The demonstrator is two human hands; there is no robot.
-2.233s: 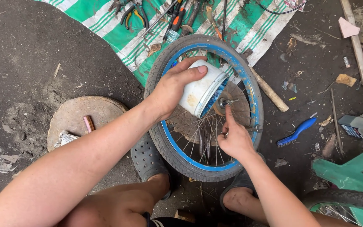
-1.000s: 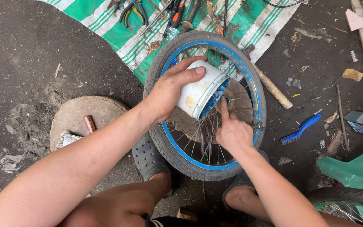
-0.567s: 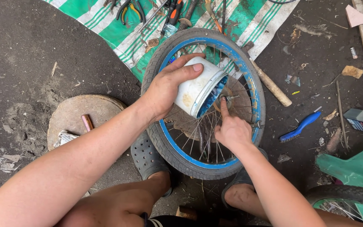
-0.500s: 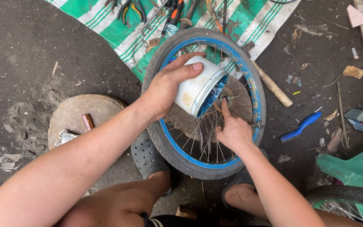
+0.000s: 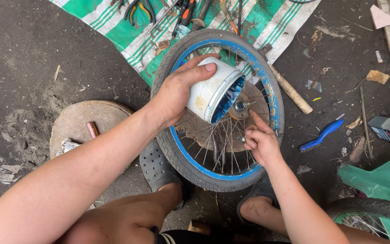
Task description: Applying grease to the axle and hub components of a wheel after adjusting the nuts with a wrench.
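A small bicycle wheel (image 5: 177, 156) with a blue rim and black tyre lies flat on the ground between my feet. My left hand (image 5: 177, 92) grips a white plastic tub (image 5: 213, 90), tilted on its side over the wheel, its mouth smeared with blue grease and facing the hub (image 5: 240, 106). My right hand (image 5: 260, 142) hovers just below the hub's axle, index finger stretched toward it, the other fingers curled around a small metal part that I cannot make out.
A green-and-white striped mat (image 5: 127, 31) with pliers (image 5: 138, 8) and screwdrivers lies behind the wheel. A wooden handle (image 5: 292, 95) and blue brush (image 5: 321, 134) lie to the right. A round flat stone (image 5: 80, 124) sits left, a green frame (image 5: 378, 183) at lower right.
My left hand has kept the tub tilted over the hub. My right hand has drawn slightly back from the hub, fingers now curled with the index finger pointing at the axle.
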